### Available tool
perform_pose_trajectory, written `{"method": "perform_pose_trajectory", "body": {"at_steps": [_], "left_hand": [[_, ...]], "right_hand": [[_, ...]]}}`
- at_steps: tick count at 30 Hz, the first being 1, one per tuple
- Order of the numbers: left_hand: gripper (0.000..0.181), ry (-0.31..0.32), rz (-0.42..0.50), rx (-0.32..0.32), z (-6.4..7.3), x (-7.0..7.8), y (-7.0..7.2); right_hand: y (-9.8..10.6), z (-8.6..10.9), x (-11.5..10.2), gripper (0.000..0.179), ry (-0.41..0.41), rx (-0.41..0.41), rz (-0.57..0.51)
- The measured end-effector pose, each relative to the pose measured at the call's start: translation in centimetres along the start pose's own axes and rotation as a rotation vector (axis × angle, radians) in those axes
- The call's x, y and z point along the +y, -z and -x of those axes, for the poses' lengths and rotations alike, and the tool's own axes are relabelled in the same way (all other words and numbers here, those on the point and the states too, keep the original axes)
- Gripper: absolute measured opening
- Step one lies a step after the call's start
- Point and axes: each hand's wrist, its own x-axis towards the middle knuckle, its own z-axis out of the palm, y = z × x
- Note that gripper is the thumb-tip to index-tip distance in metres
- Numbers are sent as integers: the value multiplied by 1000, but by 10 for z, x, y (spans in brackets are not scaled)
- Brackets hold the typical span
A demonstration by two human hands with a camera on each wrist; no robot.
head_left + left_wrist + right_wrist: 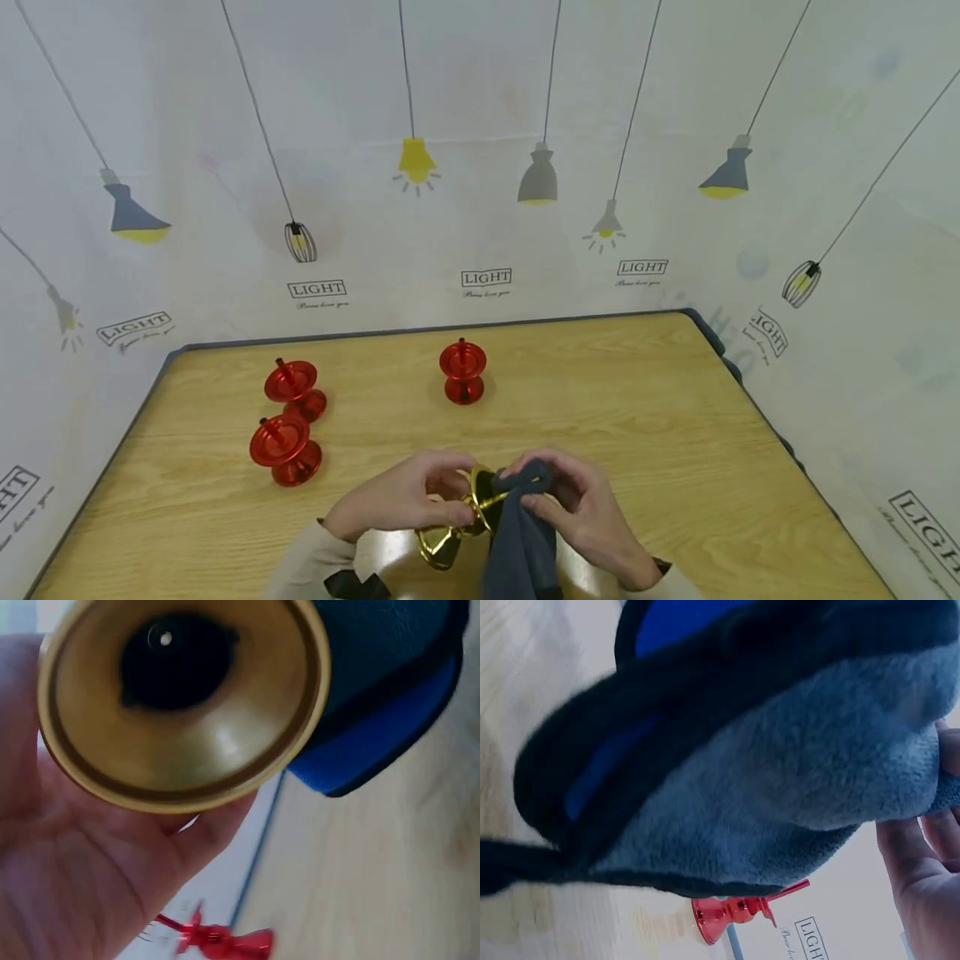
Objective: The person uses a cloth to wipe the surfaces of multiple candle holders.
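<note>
Left hand [412,497]: gripping gold holder [202,742], tilted, above table [637,400].
Right hand [588,508]: pinching grey-blue cloth [521,542] at its spike [492,502].
Wiping, seemingly: I should brace holder firmly, draw cloth lightly along spike.
Red holders [462,367]: 3, upright beyond.

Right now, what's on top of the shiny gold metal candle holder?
A thin gold spike juts from its round dish. A soft blue-grey cloth covers part of the spike, hiding that part.

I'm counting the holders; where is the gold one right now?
The gold holder is low in the head view, near the middle, held in the left hand, with the blue-grey cloth in the right hand at its right side.
</note>
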Motion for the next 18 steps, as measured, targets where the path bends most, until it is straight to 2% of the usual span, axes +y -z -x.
{"method": "perform_pose_trajectory", "body": {"at_steps": [2,3,5,7,10,13,14,16,18], "left_hand": [[43,-8,70,-49,-3,-4,1],[41,-12,64,-38,-4,-5,0],[35,-22,-11,46,-2,-4,-6],[30,-65,-158,181,0,0,-15],[40,-193,-480,393,0,6,-28],[49,-327,-787,549,-4,9,-38],[48,-352,-852,580,-6,9,-40],[45,-373,-917,611,-7,9,-42],[41,-375,-875,590,-6,7,-41]], "right_hand": [[0,1,1,25,-8,3,-6],[0,1,2,25,-15,13,-8],[1,1,3,25,-33,38,-2],[1,0,3,25,-58,84,15],[3,-1,4,24,-98,173,35],[3,0,3,24,-143,249,29],[3,0,2,24,-149,260,26],[3,0,2,24,-157,260,14],[3,0,1,23,-155,237,16]]}}
